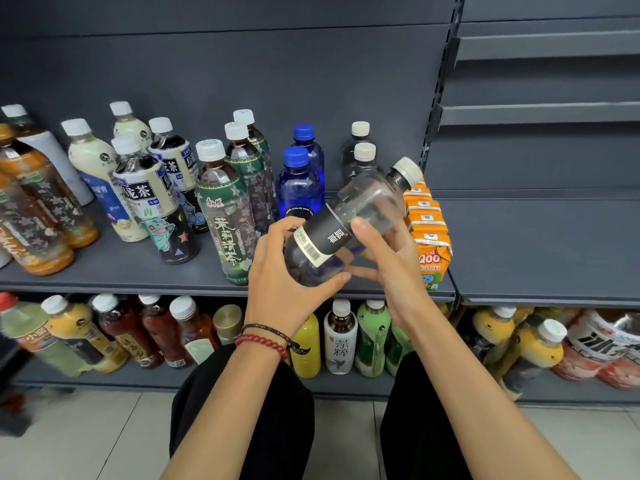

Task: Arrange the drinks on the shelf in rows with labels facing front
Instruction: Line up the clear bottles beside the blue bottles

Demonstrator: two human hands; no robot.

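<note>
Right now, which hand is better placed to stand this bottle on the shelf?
Right, probably: the right hand grips the bottle mid-body, while the left hand wraps its base, which must land on the shelf.

We see a grey shelf (pixel 121 268) bearing upright tea bottles (pixel 225 216) at left, two blue bottles (pixel 299 183), two dark bottles (pixel 362 157), then orange cartons (pixel 429 237).

Centre frame, the clear bottle (pixel 360 209) has a black label and cream cap. Beside it: cobalt-blue bottles (pixel 300 188), orange cartons (pixel 432 252), a green flower-patterned tea bottle (pixel 227 220); the shelf (pixel 526 244) is dark grey.
</note>
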